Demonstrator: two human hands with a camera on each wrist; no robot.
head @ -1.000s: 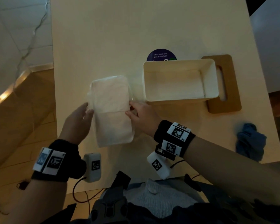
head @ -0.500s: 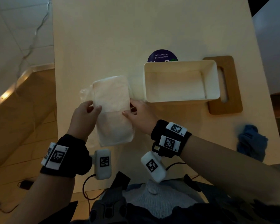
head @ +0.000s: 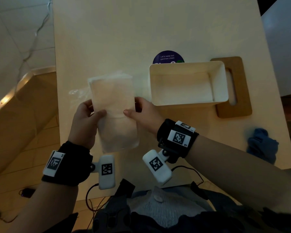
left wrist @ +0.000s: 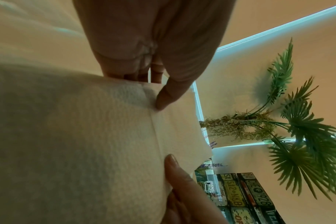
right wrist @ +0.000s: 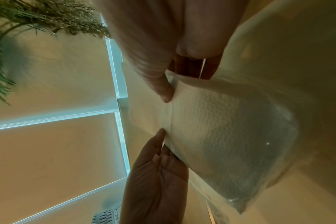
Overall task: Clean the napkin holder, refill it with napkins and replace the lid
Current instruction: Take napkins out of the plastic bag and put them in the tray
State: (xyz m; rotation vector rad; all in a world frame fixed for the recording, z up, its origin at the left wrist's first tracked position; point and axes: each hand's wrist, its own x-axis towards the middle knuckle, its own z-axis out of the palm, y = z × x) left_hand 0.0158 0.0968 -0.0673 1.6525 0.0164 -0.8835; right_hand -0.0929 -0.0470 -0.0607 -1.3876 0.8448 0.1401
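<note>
A pack of white napkins (head: 115,111) in clear plastic wrap is held above the table, tilted up toward me. My left hand (head: 86,118) grips its left edge with the thumb on top. My right hand (head: 141,113) grips the right edge the same way. The embossed napkin stack (left wrist: 98,136) fills the left wrist view, with my left thumb (left wrist: 171,92) pressing it. In the right wrist view the napkin pack (right wrist: 220,124) shows its plastic wrap, pinched by my right thumb (right wrist: 163,89). The empty white napkin holder (head: 188,84) stands to the right. Its wooden lid (head: 237,91) lies partly under it.
A crumpled blue cloth (head: 260,145) lies near the table's right front corner. A round purple sticker (head: 168,57) sits behind the holder. The table (head: 124,31) ends at a drop on the left. A plant (left wrist: 290,128) and number plates appear in the wrist views.
Both hands have closed round the pack's sides and lifted it off the table toward me. Loose plastic wrap now sticks out on the left. The holder, lid and cloth have not moved.
</note>
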